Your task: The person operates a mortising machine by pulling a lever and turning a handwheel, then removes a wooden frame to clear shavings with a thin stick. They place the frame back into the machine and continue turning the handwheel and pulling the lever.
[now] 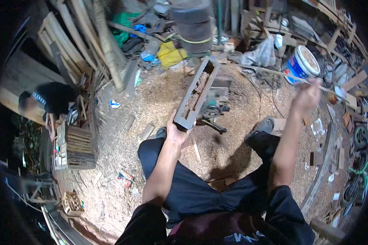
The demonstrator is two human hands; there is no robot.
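My left hand (178, 134) is wrapped round the near end of a long, narrow wooden box (205, 90), holding it up at a slant. Brown shavings lie in its open hollow. Off to the right, my raised right hand (308, 98) is closed on a thin, long stick (265, 70). One end of the stick reaches left to near the far end of the box; the other sticks out past my hand. Below the box, partly hidden by it, stands a metal clamp-like machine with a handwheel (212, 112).
Wood shavings cover the ground (114, 143) between my feet. A white-and-blue bucket (294, 71) stands at the right by scrap wood. A dark drum (192, 24) and a yellow sack (171, 54) are at the back. At the left, a person (55, 98) is beside a slatted crate (79, 141).
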